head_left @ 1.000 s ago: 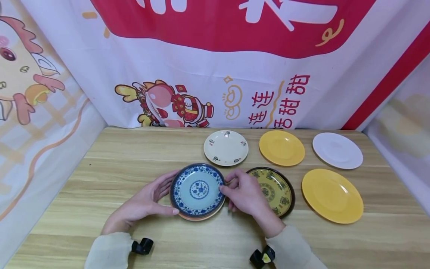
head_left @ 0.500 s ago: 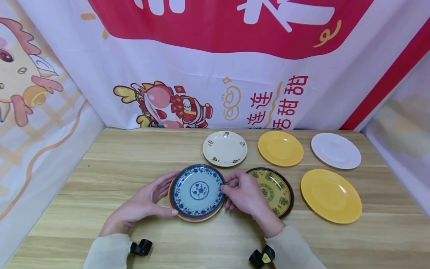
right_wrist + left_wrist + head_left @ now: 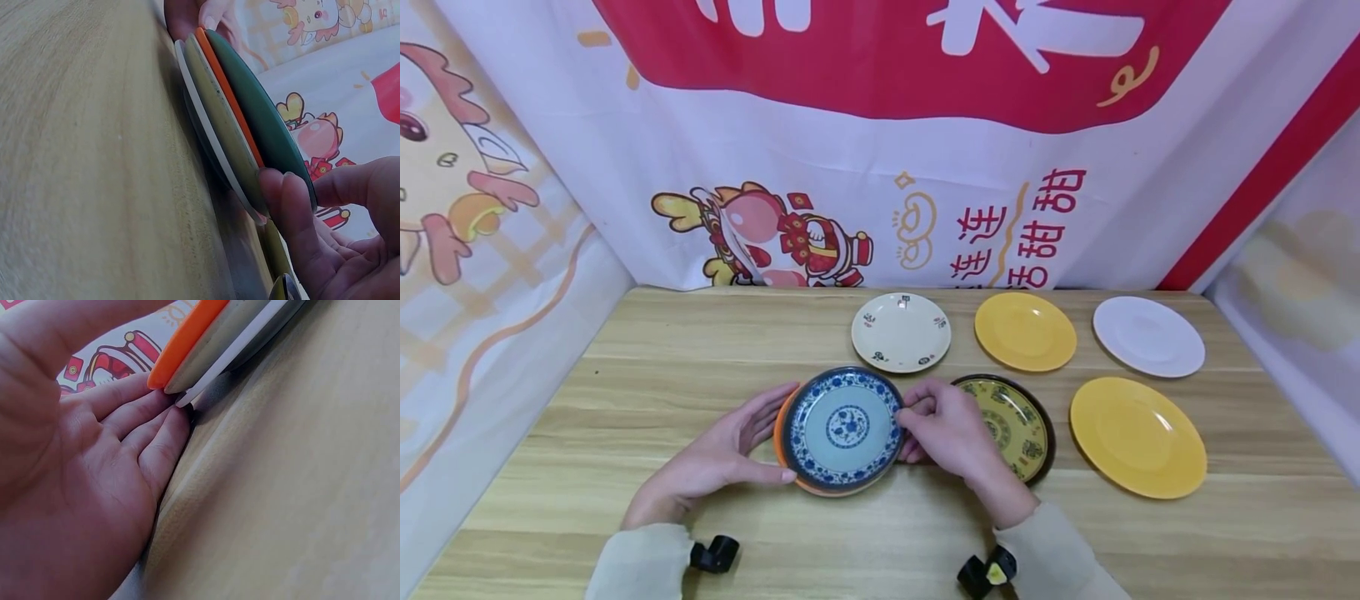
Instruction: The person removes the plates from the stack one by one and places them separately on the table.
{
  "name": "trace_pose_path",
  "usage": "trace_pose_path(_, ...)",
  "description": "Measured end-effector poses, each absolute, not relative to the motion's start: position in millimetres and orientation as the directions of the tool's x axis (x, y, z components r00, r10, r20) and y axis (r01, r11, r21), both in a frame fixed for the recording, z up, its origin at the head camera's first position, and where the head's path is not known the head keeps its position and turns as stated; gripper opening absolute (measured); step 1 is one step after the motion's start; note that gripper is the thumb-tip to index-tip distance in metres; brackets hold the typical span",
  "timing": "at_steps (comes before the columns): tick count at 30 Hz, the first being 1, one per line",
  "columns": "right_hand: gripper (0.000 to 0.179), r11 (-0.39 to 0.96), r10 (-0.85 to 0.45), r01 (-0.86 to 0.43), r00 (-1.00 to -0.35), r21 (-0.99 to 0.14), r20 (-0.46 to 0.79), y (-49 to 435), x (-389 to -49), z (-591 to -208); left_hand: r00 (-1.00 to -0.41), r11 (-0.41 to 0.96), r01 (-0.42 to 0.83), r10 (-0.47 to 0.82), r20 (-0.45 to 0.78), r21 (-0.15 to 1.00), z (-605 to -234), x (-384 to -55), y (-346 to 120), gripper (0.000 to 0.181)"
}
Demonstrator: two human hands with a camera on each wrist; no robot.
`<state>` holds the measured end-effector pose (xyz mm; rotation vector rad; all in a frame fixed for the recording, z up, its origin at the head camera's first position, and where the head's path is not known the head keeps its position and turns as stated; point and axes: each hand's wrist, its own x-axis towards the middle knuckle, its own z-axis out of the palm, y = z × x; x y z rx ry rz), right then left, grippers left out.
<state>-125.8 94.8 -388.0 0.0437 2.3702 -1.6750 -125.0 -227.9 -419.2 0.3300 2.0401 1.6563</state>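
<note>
A plate with a blue floral border (image 3: 847, 426) tops a small stack of plates in the head view. My right hand (image 3: 947, 425) pinches its right rim, thumb above and fingers beneath; the right wrist view shows its green underside (image 3: 259, 119) tilted up from the orange plate (image 3: 234, 94). A cream plate (image 3: 219, 106) and a white plate (image 3: 209, 128) lie lower in the stack. My left hand (image 3: 722, 450) frames the stack's left side, its straight fingers at the rims in the left wrist view and its thumb at the front edge.
An olive patterned plate (image 3: 1026, 442) with a dark rim lies right of the stack, partly behind my right hand. Behind stand a cream plate with small motifs (image 3: 901, 333), a yellow plate (image 3: 1026, 332) and a white plate (image 3: 1148, 337). Another yellow plate (image 3: 1138, 437) lies at right.
The blue-bordered plate has shifted slightly right on the stack, baring more of the orange rim at its left. Both hands have stayed nearly in place.
</note>
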Motion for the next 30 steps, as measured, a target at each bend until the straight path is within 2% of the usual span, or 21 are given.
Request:
trace_pose_path(10,0.016,0.325,-0.090,0.157,-0.976,-0.933,-0.196,99,-127,-386,-0.845,0.227,-0.088,0.499,-0.193,0.970,-419,-124,-227,0.111)
trace_pose_path(30,0.014,0.301,-0.125,0.163,-0.970,-0.940,-0.208,105,-129,-387,-0.848,0.242,-0.083,0.493,-0.197,0.967,-420,-123,-228,0.109)
